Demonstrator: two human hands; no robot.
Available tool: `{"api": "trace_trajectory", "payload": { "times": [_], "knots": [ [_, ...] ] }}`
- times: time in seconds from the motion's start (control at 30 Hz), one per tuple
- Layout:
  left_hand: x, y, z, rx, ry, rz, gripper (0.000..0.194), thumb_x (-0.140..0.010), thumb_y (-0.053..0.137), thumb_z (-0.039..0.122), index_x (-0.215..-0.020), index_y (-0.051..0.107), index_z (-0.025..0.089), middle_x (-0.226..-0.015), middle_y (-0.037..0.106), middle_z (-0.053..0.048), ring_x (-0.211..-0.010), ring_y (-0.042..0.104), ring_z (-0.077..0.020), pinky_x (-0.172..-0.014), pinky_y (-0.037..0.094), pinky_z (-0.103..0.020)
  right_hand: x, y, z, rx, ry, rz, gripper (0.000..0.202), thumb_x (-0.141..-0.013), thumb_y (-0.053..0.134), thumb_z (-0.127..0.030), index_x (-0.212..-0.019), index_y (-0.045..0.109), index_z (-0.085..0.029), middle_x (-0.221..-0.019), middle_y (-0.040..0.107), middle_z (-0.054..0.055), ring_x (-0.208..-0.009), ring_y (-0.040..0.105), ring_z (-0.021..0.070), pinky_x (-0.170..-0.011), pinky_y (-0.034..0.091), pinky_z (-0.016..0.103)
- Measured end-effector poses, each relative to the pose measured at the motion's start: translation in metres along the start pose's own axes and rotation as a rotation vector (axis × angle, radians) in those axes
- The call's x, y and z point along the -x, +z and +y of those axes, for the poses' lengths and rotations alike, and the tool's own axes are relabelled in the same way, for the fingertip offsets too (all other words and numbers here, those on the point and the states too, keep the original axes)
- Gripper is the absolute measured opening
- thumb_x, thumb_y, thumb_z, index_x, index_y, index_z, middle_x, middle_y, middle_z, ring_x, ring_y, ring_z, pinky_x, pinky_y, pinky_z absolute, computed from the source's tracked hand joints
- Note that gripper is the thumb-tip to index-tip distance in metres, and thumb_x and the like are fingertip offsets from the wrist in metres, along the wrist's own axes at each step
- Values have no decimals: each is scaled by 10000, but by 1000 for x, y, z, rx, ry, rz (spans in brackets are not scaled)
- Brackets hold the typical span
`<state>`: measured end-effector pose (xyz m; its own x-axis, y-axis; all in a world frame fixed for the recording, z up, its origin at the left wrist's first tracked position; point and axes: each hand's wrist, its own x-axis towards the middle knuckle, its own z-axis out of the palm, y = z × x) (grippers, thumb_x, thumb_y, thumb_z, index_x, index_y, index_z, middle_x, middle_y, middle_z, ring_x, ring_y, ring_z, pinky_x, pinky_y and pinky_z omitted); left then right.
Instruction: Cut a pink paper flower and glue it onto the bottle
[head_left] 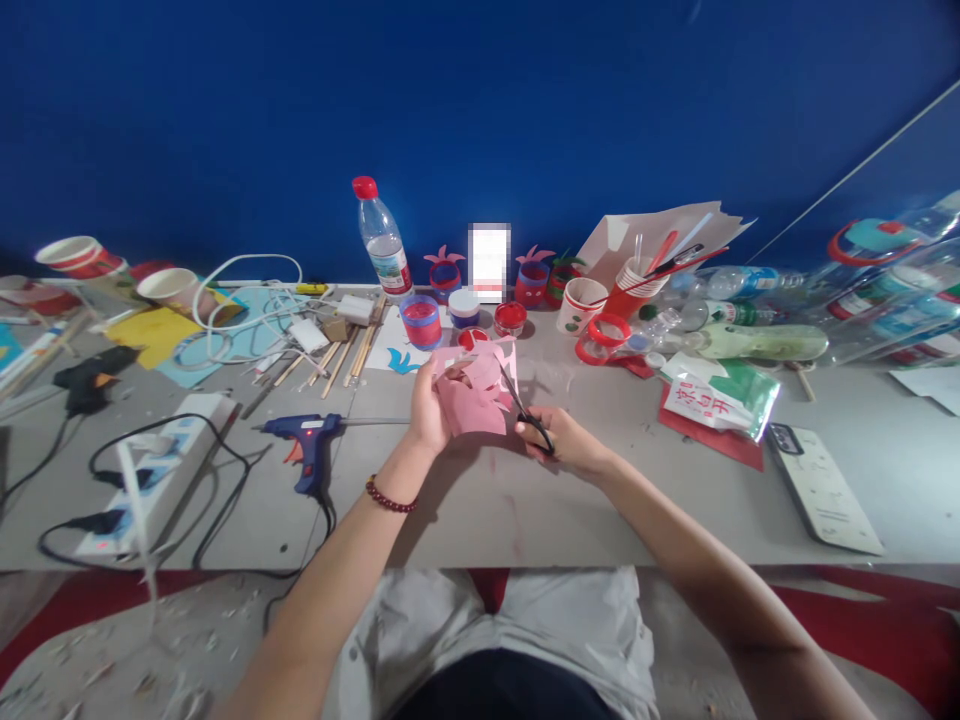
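The left hand (pixel 429 408) grips the pink paper (pixel 480 400) over the table (pixel 480 510) while the right hand (pixel 566 440) grips the scissors (pixel 534 425); with 1 red pot (pixel 510 319) open just beyond, a careless elbowing sweep could smear or tear the cut sheet.

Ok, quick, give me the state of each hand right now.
Left hand: closed on the pink paper, holding it up.
Right hand: holding the black-handled scissors, blades at the paper.
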<state>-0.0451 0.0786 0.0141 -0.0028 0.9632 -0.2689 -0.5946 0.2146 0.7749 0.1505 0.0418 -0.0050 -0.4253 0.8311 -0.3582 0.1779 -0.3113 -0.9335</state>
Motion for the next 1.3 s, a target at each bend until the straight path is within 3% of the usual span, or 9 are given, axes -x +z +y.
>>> {"api": "trace_trajectory", "payload": {
  "times": [0.1,0.2,0.43,0.83,1.3],
  "knots": [
    [4,3,5,38,-72,-96,484,-662,701,616,-815,685,156,-740,692,-50,-730,677,-208,-702,550,-329,-1,-1,2,-8,-20,18,456,-798,641,-607,-701,449,-205,-453,487,-76,-317,309,41,-316,197,192],
    [5,3,6,-94,-40,-119,443,-590,812,484,-878,691,171,-774,706,-34,-703,661,-174,-644,520,-276,-2,-2,2,-14,-34,40,451,-798,646,-606,-721,460,-202,-458,485,-79,-329,303,40,-327,202,190],
    [-2,-1,1,-366,58,-46,245,-609,790,343,-625,627,160,-529,574,20,-501,518,-88,-537,434,-225,-3,-3,4,-45,3,24,428,-789,674,-580,-750,472,-204,-468,481,-83,-352,314,44,-331,214,181],
    [-3,-6,6,-522,211,-4,246,-598,765,338,-594,585,171,-478,503,48,-477,438,-74,-512,378,-219,1,-12,-5,32,50,-43,454,-771,671,-595,-710,438,-210,-460,452,-81,-352,304,46,-335,203,192],
    [1,-2,7,-575,168,-10,235,-565,754,314,-568,569,170,-493,483,52,-494,441,-75,-504,394,-220,0,-18,-2,55,41,-46,450,-770,672,-601,-741,460,-205,-492,473,-72,-379,313,49,-352,226,192]
  ]
}}
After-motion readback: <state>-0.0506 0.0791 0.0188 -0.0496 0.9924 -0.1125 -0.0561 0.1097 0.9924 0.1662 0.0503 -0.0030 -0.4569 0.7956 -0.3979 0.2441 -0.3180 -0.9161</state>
